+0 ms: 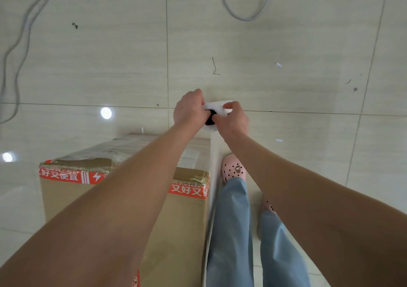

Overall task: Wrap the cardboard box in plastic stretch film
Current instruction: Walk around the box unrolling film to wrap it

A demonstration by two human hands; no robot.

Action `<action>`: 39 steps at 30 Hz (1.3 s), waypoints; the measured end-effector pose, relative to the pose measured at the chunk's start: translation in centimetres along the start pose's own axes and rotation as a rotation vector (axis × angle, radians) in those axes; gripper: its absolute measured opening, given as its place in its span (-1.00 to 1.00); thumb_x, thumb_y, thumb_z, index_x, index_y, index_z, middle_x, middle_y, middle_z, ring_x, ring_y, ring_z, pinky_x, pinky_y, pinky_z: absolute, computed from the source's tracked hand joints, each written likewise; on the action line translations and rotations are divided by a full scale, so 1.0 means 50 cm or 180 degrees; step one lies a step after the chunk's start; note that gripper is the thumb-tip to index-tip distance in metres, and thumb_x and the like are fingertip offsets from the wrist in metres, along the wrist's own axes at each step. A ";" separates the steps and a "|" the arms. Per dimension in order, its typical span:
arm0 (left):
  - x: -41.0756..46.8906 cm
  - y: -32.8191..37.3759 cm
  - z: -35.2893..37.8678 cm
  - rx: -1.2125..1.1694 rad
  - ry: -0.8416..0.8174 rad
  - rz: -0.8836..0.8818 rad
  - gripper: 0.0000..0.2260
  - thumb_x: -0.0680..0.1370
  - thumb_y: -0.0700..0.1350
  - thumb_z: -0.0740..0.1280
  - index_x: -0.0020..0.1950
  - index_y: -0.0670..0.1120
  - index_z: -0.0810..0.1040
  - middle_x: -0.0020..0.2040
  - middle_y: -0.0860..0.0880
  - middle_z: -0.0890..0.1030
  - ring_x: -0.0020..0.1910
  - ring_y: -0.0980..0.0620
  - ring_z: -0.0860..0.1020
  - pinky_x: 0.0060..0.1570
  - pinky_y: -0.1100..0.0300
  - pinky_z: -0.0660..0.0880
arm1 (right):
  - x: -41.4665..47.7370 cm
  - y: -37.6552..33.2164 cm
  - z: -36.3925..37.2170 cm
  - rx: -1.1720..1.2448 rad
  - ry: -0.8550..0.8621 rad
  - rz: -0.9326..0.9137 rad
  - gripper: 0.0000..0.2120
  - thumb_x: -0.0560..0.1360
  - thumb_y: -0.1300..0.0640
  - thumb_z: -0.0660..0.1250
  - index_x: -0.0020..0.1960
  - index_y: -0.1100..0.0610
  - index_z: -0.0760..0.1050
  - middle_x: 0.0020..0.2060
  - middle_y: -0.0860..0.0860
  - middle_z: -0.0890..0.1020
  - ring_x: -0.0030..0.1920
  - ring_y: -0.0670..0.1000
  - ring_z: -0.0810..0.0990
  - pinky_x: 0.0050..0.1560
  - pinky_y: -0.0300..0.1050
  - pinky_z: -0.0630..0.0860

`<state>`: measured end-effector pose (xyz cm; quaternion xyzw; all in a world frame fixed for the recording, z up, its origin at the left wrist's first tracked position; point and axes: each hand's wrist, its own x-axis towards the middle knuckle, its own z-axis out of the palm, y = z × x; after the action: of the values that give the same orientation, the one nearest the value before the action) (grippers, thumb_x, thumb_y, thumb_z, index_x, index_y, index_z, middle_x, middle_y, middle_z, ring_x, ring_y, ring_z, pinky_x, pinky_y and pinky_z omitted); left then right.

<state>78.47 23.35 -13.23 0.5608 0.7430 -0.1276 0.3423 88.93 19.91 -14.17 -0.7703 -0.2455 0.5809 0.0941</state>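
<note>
**Steadily round the corner: keep the film taut**

At the left the tall brown cardboard box with red printed tape [66,200] stands on the pale tiled floor [286,44], its top glossy under film; just beyond its far right corner the left hand [189,110] curls round the white roll of plastic stretch film [217,106], held upright with its black core showing; the right hand [233,119] grips the roll's other side; a clear sheet of film [217,148] runs from the roll to the box's right edge. The wrap looks part done; pull evenly, keep the roll upright, overlap each pass, and mind the pink clog [233,169] beside the box.
</note>
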 end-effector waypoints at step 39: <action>0.120 -0.149 -0.116 -0.1503 0.0421 -0.2041 -0.85 0.44 -0.05 0.35 -0.15 -0.08 0.42 -0.21 -0.02 0.55 -0.22 -0.04 0.54 -0.36 0.21 0.32 | 0.080 -0.281 0.137 -0.1354 -0.1138 -0.0681 -0.60 0.41 0.13 0.37 0.24 0.02 0.46 -0.05 -0.02 0.50 -0.16 -0.02 0.46 -0.30 -0.25 0.38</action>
<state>68.67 28.63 -14.31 0.2135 0.9096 -0.0174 0.3560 79.52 33.03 -13.63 -0.6279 -0.4542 0.6297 -0.0535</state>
